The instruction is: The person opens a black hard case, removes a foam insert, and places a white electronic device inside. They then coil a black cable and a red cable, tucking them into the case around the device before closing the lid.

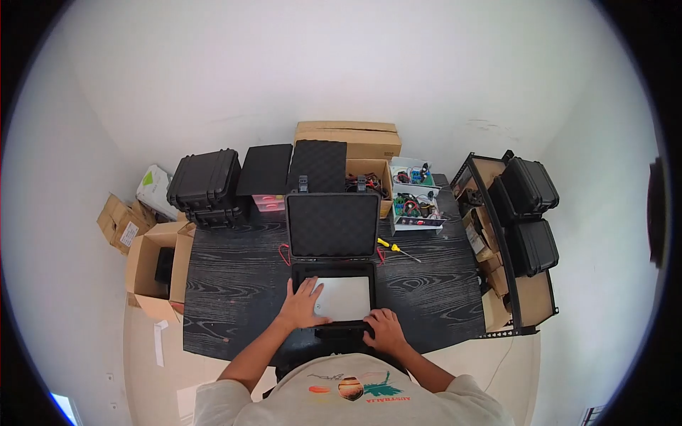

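Note:
An open black hard case (332,224) stands on the dark wood-grain table, its foam-lined lid raised at the back. In its base lies a flat silver-grey panel (346,298). My left hand (304,305) rests on the left part of the panel, fingers spread and pointing forward. At the case's front right corner, my right hand (386,329) touches the rim and the panel's edge with bent fingers; what lies under them, if anything, is hidden.
A yellow screwdriver (392,248) lies right of the lid. Behind are electronics in white housings (418,207), a cardboard box of cables (383,206) and stacked black cases (204,181). A shelf (529,298) stands right, an open carton (145,266) left.

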A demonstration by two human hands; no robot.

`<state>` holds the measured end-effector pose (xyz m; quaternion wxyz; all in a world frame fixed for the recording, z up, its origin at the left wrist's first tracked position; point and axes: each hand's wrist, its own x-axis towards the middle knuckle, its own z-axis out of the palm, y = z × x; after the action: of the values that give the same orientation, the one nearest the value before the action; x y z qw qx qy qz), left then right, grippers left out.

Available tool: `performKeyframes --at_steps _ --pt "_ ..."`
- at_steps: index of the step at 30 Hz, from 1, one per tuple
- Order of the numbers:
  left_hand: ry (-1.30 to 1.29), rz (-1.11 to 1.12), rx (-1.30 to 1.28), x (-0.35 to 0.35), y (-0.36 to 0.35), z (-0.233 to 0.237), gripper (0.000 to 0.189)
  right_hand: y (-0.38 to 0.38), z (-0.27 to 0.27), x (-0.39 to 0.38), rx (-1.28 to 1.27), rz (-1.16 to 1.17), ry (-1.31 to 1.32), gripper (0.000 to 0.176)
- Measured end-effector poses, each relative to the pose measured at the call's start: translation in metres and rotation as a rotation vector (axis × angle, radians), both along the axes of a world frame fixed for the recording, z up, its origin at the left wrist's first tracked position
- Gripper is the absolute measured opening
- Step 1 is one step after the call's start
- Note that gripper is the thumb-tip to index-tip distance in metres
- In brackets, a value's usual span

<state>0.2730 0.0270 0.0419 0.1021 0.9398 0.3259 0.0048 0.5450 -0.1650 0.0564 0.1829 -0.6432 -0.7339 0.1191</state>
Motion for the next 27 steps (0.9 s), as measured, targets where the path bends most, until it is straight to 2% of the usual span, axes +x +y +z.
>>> performKeyframes --at_steps 2,5,8,11,17,20,23,24,27 --pt "0.031 0.083 -0.102 -0.007 -0.015 0.026 0.139 0.002 0.005 0.002 0.03 -0.038 0.06 0.058" --pt "0.092 0.056 -0.13 -0.013 -0.022 0.027 0.146 0.006 -0.004 0.006 0.007 -0.112 0.148 0.069" --pt "0.096 0.038 -0.132 -0.012 -0.021 0.028 0.145 0.008 -0.032 0.018 -0.045 0.019 0.283 0.076" --pt "0.066 0.036 -0.165 -0.009 -0.017 0.027 0.141 0.008 -0.023 0.019 -0.139 -0.001 0.376 0.074" --pt "-0.011 0.027 -0.19 -0.013 -0.017 0.016 0.133 0.014 -0.016 0.023 -0.17 0.021 0.332 0.072" --pt "-0.026 0.039 -0.189 -0.014 -0.015 0.017 0.133 0.018 -0.024 0.026 -0.1 0.05 0.276 0.072" --pt "-0.03 0.042 -0.18 -0.016 -0.014 0.018 0.132 0.025 -0.008 0.023 -0.158 0.012 0.295 0.071" --pt "-0.03 0.04 -0.172 -0.016 -0.012 0.023 0.132 0.028 -0.012 0.026 -0.088 0.014 0.304 0.071" --pt "-0.153 -0.017 -0.159 -0.022 -0.004 0.038 0.114 0.04 -0.033 0.041 0.088 -0.02 0.361 0.068"
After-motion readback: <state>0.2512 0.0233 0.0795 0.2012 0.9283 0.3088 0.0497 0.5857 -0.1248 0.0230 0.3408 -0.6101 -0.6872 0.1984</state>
